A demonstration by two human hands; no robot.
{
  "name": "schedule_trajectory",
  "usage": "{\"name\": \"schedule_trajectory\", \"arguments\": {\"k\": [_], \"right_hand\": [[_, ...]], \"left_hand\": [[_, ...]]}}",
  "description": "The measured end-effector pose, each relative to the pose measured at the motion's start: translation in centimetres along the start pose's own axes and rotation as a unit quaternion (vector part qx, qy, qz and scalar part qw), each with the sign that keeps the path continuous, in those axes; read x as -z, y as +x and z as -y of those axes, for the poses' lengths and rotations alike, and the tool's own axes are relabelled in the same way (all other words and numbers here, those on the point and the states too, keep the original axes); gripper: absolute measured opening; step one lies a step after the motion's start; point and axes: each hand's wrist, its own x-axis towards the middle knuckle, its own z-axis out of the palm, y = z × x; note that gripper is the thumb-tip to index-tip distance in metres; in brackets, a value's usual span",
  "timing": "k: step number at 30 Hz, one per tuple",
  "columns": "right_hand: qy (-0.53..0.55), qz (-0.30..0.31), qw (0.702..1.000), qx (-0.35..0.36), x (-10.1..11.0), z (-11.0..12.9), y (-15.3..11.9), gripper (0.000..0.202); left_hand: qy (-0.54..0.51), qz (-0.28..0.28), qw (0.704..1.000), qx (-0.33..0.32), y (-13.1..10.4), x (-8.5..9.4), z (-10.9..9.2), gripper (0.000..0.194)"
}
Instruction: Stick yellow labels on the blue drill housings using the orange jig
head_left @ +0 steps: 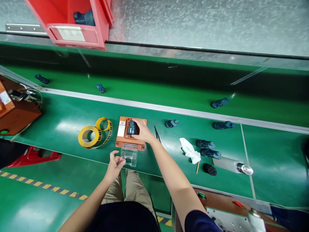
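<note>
An orange-brown fixture block (132,143) lies on the green bench, its clear plastic cover (131,157) swung down toward me. In the block's recess sits a small dark blue plastic part (131,128), perhaps a tool battery pack. My right hand (142,130) is closed around this part, thumb on the near side and fingers on the far side. Below it, my left hand (116,163) pinches the left edge of the clear cover between thumb and fingers. Left of the block are yellow-edged label rolls (83,137); a thin black tool (157,133) lies to its right.
Similar dark parts (172,123) are scattered rightward and along the green belt (154,91) behind the rail. A white cloth (189,149), a black cap (209,169) and a silver bottle (229,165) lie at right. A red bin (74,35) hangs above; an orange machine (16,112) stands left.
</note>
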Motion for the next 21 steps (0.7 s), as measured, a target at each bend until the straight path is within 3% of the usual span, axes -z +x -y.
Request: {"name": "schedule_trajectory", "arguments": {"k": [7,11,17,21], "right_hand": [[-0.103,0.012,0.994,-0.023,-1.8,0.3,-0.6,0.095],[-0.18,-0.015,0.983,-0.023,-3.0,0.8,-1.0,0.101],[-0.219,-0.038,0.974,-0.034,-3.6,0.3,-2.3,0.083],[-0.239,-0.044,0.969,-0.036,-3.7,-0.5,-2.3,0.071]], "left_hand": [[0.019,0.036,0.999,0.012,-2.3,2.5,-3.3,0.037],[-0.018,0.073,0.997,0.032,-2.3,3.8,-5.7,0.042],[-0.117,0.147,0.982,0.034,0.8,3.6,-9.6,0.057],[-0.121,0.163,0.979,0.011,3.6,2.8,-10.5,0.06]]}}
